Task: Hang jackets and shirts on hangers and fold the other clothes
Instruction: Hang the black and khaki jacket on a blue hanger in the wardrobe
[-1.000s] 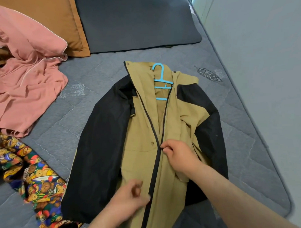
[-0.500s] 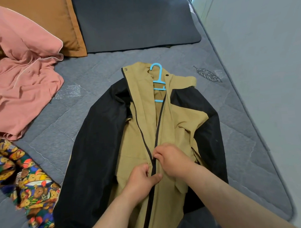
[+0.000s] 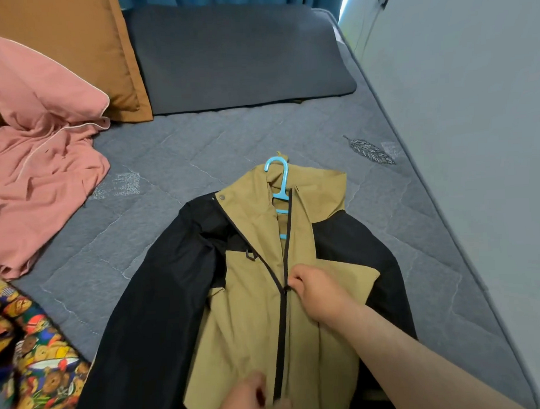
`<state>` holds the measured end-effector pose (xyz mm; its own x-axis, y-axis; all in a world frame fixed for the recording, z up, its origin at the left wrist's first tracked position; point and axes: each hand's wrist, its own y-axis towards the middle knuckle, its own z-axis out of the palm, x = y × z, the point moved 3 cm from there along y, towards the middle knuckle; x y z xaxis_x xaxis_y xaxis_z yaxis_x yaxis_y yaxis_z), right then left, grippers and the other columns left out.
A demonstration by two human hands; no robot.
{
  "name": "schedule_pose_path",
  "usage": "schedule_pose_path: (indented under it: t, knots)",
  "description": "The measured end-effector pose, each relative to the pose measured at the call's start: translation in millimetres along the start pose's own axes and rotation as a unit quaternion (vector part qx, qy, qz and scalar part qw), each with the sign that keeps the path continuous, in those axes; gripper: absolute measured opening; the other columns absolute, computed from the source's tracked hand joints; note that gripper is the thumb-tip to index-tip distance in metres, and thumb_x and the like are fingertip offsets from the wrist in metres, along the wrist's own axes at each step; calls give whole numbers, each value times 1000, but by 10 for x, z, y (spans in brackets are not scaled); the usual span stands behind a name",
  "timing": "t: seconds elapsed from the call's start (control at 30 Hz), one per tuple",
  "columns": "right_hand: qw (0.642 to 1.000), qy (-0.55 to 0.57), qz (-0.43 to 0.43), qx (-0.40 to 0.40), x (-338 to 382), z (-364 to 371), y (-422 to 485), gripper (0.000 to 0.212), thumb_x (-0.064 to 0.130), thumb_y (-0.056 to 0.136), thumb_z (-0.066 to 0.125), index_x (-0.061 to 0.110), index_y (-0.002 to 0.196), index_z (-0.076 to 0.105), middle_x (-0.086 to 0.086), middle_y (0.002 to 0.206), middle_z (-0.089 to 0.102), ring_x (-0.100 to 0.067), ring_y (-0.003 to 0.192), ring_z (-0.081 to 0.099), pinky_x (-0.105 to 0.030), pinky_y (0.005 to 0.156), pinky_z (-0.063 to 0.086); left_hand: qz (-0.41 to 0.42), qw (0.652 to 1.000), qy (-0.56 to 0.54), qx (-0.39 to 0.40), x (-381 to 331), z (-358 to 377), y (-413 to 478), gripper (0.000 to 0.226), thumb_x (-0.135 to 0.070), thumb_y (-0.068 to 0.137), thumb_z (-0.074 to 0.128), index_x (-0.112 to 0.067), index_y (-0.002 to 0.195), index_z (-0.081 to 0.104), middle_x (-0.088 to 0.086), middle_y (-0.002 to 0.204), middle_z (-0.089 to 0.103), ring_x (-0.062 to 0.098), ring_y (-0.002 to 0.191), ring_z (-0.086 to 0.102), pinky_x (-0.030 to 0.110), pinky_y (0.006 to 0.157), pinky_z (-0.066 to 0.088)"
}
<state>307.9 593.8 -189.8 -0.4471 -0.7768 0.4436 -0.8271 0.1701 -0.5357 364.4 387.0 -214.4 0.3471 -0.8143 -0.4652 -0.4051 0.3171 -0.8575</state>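
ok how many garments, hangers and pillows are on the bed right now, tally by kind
Garments: 3, the tan and black jacket, the pink garment, the bear-print garment
Hangers: 1, the blue hanger inside the jacket
Pillows: 2, the brown pillow, the dark grey pillow
Total: 6

The right hand (image 3: 317, 291) reaches in from the lower right on a bare, extended forearm, knuckles up, fingers curled in a pinch. The left hand (image 3: 251, 399) sits at the bottom edge, blurred, fingers apparently curled in a grip.
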Motion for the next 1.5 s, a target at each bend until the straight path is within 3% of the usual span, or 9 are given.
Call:
schedule_pose_path:
  t: [0.07, 0.17, 0.4, 0.53, 0.87, 1.1, 1.23, 1.37, 1.5]
  knots:
    - [1000, 20, 5, -3, -53, 39, 24, 18, 29, 101, 44, 21, 88, 54, -1, 88, 60, -20, 82, 56, -35, 74, 50, 92, 980, -26, -175, -329, -97, -22, 37, -50, 79, 70, -31, 108, 58, -9, 109, 61, 6, 102, 57, 25, 98, 46]
    - [1000, 12, -8, -14, -95, 60, 71, 17, 29, 101, 44, 23, 86, 51, 1, 88, 59, -20, 82, 56, -43, 80, 52, 198, 921, 188, -279, -789, -325, 321, 87, -62, 82, 59, -29, 152, 20, -15, 156, 17, 9, 147, 10, 32, 121, 11]
    - [998, -35, -43, 6, -333, 129, 343, 13, 28, 101, 45, 20, 99, 54, 3, 156, 31, -16, 139, 34, -31, 114, 30, 286, 831, 407, -248, -915, -437, 1110, 110, -80, 74, 37, -23, 152, -15, -3, 158, -23, 14, 144, -27, 43, 119, -13]
    - [999, -22, -40, -1, -440, 208, 439, 16, 27, 98, 52, 28, 82, 52, 11, 156, 25, -10, 140, 27, -31, 114, 31, 317, 806, 431, -252, -877, -409, 1390, 110, -84, 70, 37, -23, 153, -3, -1, 161, -8, 17, 148, -13, 46, 118, -7]
    - [936, -270, -223, -33, -181, -130, 798, 35, 23, 96, 46, 20, 131, 54, -1, 148, 35, -23, 134, 32, -40, 111, 31, 320, 821, 411, -233, -721, -379, 1615, 122, -84, 55, 50, -5, 146, 31, 12, 155, 28, 23, 144, 25, 46, 111, 20]
    - [890, -378, -243, -80, -235, -816, 1425, 19, 16, 78, 51, 21, 93, 62, 3, 92, 62, -24, 92, 59, -39, 79, 45, 382, 790, 403, -258, -662, -367, 1803, 126, -81, 54, 52, -6, 150, 22, 6, 157, 21, 21, 144, 18, 44, 114, 15]
    - [898, -348, -208, -170, -356, -1355, 1638, 12, 16, 77, 47, 21, 81, 57, 3, 81, 61, -25, 78, 61, -35, 70, 43, 408, 756, 418, -295, -613, -376, 1885, 107, -81, 77, 37, -11, 154, 13, 6, 157, 20, 23, 145, 17, 44, 115, 12]
    - [965, -218, -133, -51, -388, -1386, 1805, 15, 27, 96, 49, 19, 84, 47, 2, 89, 56, -23, 84, 52, -33, 70, 35, 411, 736, 436, -315, -563, -384, 1932, 58, -35, 101, 15, -11, 154, 12, 5, 162, 10, 24, 149, 9, 44, 114, 15]
    - [997, 22, -35, -66, -422, -1123, 1889, 14, 34, 92, 57, 23, 84, 54, 4, 93, 56, -15, 87, 51, -32, 78, 43, 393, 767, 427, -273, -587, -377, 1889, 107, -80, 74, 40, -11, 152, 17, 5, 155, 23, 23, 144, 18, 44, 114, 13]
